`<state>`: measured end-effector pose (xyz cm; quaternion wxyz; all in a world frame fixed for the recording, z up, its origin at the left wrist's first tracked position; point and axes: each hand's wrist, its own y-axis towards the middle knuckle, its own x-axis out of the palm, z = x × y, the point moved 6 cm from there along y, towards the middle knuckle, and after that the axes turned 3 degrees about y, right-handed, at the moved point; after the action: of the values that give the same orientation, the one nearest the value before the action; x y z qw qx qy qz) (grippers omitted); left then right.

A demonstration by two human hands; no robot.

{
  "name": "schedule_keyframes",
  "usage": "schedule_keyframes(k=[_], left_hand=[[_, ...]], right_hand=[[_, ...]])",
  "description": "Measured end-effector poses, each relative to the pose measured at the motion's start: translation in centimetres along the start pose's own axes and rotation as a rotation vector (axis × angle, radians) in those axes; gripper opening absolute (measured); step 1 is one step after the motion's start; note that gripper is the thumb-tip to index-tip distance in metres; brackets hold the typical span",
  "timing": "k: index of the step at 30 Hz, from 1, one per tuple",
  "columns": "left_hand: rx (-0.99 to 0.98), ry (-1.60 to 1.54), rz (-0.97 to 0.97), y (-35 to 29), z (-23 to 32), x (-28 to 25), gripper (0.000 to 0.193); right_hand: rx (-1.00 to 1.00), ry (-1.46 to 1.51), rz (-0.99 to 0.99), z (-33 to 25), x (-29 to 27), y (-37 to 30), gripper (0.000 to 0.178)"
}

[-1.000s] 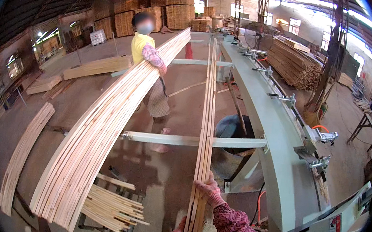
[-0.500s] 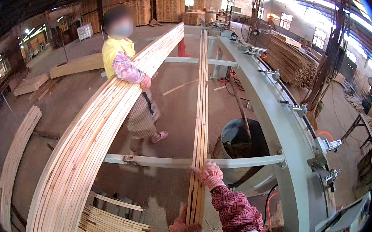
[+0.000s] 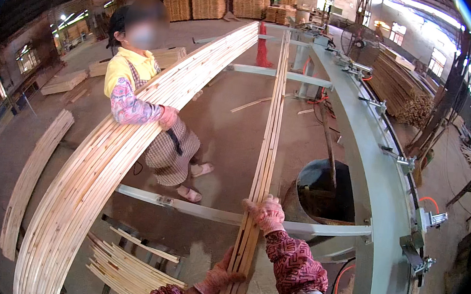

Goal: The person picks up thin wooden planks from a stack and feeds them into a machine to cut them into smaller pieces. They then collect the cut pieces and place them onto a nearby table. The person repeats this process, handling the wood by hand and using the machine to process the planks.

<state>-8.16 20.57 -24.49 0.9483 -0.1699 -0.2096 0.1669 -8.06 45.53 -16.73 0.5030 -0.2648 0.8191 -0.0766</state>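
Note:
A narrow bundle of long wooden strips [image 3: 265, 156] runs away from me, across the grey crossbars. My right hand [image 3: 267, 212], in a pinkish work glove, is closed over the bundle above the near crossbar. Lower down, my left hand [image 3: 220, 278], gloved too, grips the strips from their left side close to my body; some of its fingers are hidden. To the left, a wide bundle of pale wooden strips [image 3: 128, 130] slants away from me. A co-worker's gloved hand [image 3: 168, 118] lies against that wide bundle.
A grey metal frame [image 3: 364, 155] with clamps [image 3: 406, 162] extends along the right. The near crossbar [image 3: 222, 214] spans in front of me. Beneath it stands a dark drum [image 3: 325, 191] with a pole in it. More strips [image 3: 131, 265] lie low at left.
The view has swung left, so the frame shows farther right. The co-worker has stepped nearer along the wide bundle. Both my hands stay on the narrow strips, whose near end has shifted slightly left.

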Motion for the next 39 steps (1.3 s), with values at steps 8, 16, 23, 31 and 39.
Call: schedule_keyframes(k=[8,16,23,31,39], left_hand=[[-0.017,0.119,0.028,1.0,-0.2,0.1,0.111],[0.066,0.092,-0.029,1.1,-0.3,1.0,0.112],[0.120,-0.056,-0.025,-3.6,-1.1,-3.5,0.115],[0.080,0.100,0.037,-9.9,0.6,-4.7,0.115],[-0.056,-0.061,0.030,-8.6,2.0,-1.2,0.107]], right_hand=[[-0.114,0.037,0.045,-0.2,-1.8,2.7,0.108],[-0.213,0.018,0.237,-0.1,0.7,8.8,0.076],[-0.324,0.055,0.247,-3.0,4.4,6.2,0.086],[-0.345,0.180,0.184,-4.6,5.3,0.3,0.087],[-0.117,0.193,0.094,-3.0,2.5,1.2,0.117]])
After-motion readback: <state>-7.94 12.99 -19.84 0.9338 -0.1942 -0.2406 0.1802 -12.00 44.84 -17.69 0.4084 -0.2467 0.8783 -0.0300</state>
